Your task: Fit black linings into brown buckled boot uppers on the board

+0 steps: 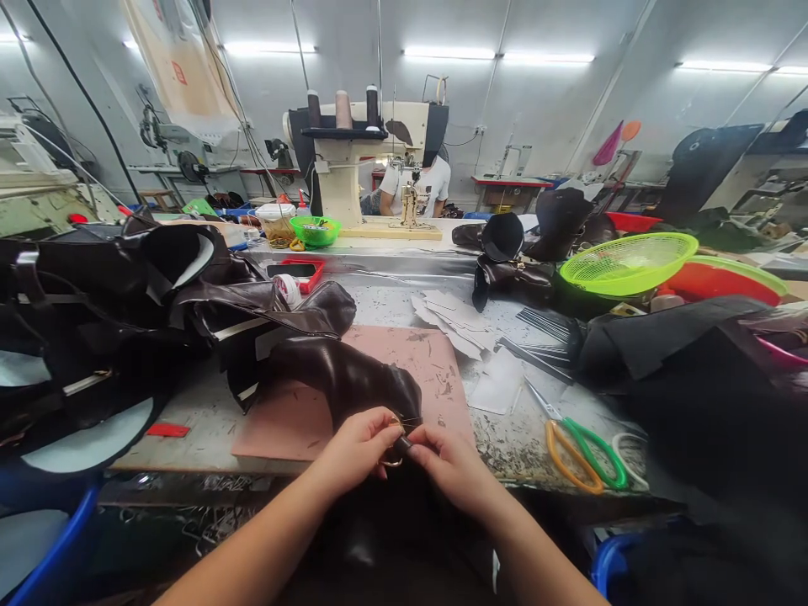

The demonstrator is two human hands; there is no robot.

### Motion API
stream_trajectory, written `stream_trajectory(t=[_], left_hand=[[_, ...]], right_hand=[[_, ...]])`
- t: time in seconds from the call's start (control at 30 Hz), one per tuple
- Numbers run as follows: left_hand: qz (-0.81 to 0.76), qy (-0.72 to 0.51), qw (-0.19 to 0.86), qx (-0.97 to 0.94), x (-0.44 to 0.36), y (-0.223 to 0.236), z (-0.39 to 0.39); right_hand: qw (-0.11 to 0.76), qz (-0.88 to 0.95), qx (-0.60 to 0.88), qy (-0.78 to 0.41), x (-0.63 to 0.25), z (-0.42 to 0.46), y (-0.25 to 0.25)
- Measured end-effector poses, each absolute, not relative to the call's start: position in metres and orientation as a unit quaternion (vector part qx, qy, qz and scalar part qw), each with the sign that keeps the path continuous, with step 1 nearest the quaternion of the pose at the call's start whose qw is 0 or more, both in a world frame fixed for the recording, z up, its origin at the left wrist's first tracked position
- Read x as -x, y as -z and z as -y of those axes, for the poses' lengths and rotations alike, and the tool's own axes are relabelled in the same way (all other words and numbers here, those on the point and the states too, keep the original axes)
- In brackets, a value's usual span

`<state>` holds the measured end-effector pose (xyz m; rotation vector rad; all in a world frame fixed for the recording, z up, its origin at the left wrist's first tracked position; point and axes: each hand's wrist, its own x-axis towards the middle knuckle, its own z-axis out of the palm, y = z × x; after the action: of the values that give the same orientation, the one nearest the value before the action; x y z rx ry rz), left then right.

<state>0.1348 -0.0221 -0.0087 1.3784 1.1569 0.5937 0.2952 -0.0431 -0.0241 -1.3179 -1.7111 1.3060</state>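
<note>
My left hand (pixel 363 444) is closed, thumb and fingers pinching a dark brown strip of leather (pixel 401 441) at the table's front edge. Thin gold-coloured metal loops show at its fingers; whether they belong to a buckle or a small tool, I cannot tell. From the right, my right hand (pixel 449 461) pinches the same strip, its fingertips almost meeting the left ones. Fine threads seem to stick out above the fingers. Just beyond lies a glossy dark brown leather boot upper (pixel 353 374), on a pink cutting mat (pixel 435 362). More dark leather hangs below my hands.
Scissors (pixel 577 446) with orange and green handles lie at right, near paper scraps (pixel 454 320). Leather boot uppers (pixel 126 286) pile up at left. A sewing machine (pixel 341 181) stands behind, with a person (pixel 435 185) beyond it. A green basket (pixel 631 263) sits right.
</note>
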Motion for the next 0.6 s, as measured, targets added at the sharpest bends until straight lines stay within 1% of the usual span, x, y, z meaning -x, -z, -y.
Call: stream_trajectory(t=[0.13,0.23,0.37,0.43,0.5,0.6], left_hand=[[-0.539,-0.251,0.485,-0.641,-0.137,0.016,0.027],[-0.556,-0.257,0.444,-0.654,-0.140,0.018,0.030],[-0.563,-0.293,0.446,-0.631,-0.141,0.023,0.030],[-0.561,-0.309,0.459,-0.615,-0.141,0.026,0.029],[-0.561,-0.320,0.464,-0.607,-0.141,0.027,0.029],[-0.560,-0.328,0.461,-0.605,-0.141,0.027,0.030]], right_hand=[[0.285,0.690,0.484,-0.456,-0.296,0.042,0.019],[0.269,0.708,0.480,-0.443,-0.296,0.043,0.015],[0.251,0.724,0.496,-0.409,-0.296,0.043,0.015],[0.252,0.730,0.478,-0.418,-0.296,0.042,0.017],[0.274,0.721,0.450,-0.451,-0.296,0.040,0.020],[0.331,0.642,0.455,-0.520,-0.293,0.039,0.026]])
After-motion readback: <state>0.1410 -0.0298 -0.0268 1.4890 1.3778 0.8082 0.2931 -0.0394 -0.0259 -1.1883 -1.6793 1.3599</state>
